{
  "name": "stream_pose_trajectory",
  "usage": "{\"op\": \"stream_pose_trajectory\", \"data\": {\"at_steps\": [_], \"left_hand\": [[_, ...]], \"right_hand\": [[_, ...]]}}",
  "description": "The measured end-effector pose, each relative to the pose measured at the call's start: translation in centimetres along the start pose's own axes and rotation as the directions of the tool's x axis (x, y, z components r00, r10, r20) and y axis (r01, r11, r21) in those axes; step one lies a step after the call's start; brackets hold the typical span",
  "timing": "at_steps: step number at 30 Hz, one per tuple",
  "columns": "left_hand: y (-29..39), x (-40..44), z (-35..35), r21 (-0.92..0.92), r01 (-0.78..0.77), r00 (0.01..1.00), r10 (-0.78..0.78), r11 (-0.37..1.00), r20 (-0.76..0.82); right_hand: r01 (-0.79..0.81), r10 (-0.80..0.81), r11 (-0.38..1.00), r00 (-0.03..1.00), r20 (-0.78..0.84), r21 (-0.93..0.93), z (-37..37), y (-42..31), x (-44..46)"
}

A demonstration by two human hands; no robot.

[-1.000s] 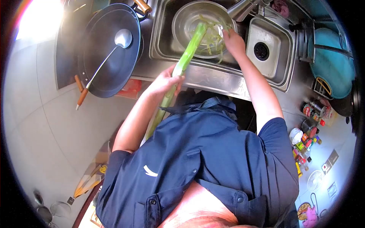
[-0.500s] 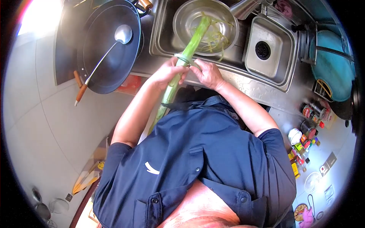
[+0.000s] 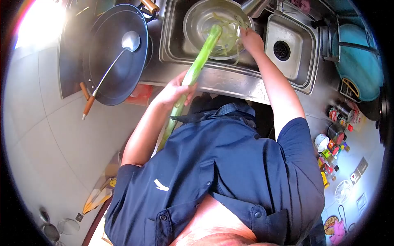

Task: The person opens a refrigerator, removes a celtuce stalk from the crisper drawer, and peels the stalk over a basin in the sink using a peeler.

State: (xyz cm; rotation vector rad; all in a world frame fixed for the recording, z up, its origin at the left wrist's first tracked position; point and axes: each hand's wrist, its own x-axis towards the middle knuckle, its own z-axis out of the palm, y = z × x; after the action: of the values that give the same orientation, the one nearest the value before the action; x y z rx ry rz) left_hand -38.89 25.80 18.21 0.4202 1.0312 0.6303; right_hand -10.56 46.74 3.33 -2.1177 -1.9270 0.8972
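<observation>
A long, pale green celtuce stem (image 3: 200, 58) slants from beside my body up over the metal bowl (image 3: 188, 35) in the left sink basin. My left hand (image 3: 177, 91) is wrapped around its middle, below the sink's front edge. At the bowl's right side, my right hand (image 3: 252, 42) is closed on a peeler (image 3: 239, 31); only a small pale part of it shows. Thin green peelings (image 3: 227, 44) lie in the bowl, and one strip hangs over its rim close to the right hand. The stem's lower end is partly covered by a dark apron strap.
To the left, a large dark wok (image 3: 111, 69) holds a ladle (image 3: 130, 41) with a wooden-ended handle. A faucet (image 3: 252, 7) reaches over the bowl. The right sink basin (image 3: 293, 69) has a black drain. Bottles and jars (image 3: 328, 158) stand at the right.
My right hand has left the stem with the peeler and moved up and right to the bowl's edge. My left hand has shifted slightly down and left, and the stem's top sits lower.
</observation>
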Motion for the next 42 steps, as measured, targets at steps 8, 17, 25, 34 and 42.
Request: {"op": "stream_pose_trajectory", "data": {"at_steps": [8, 17, 25, 34, 42], "left_hand": [[-0.3, 1.4, -0.4, -0.038, -0.033, 0.999, 0.033, 0.999, -0.008], [0.2, 2.1, -0.7, -0.105, -0.032, 0.999, 0.029, 0.994, -0.031], [-0.1, 2.2, -1.0, -0.055, -0.052, 0.998, 0.049, 0.997, -0.049], [-0.1, 3.1, -1.3, -0.139, -0.044, 0.999, 0.042, 0.989, -0.017], [-0.1, 4.0, -0.9, -0.209, -0.017, 1.0, 0.011, 0.978, -0.029]], "right_hand": [[0.082, -0.087, 0.973, 0.996, 0.018, 0.215, 1.6, -0.7, -4.1], [0.026, -0.026, 1.0, 0.998, 0.048, -0.001, 0.6, -2.4, -5.9], [0.127, -0.135, 0.979, 0.99, -0.039, -0.159, -1.3, -0.2, -4.2], [0.472, -0.449, 0.805, 0.881, -0.151, 0.36, 3.0, -2.0, -9.8], [0.552, -0.645, 0.672, 0.764, 0.024, 0.493, 3.3, -6.0, -15.7]]}}
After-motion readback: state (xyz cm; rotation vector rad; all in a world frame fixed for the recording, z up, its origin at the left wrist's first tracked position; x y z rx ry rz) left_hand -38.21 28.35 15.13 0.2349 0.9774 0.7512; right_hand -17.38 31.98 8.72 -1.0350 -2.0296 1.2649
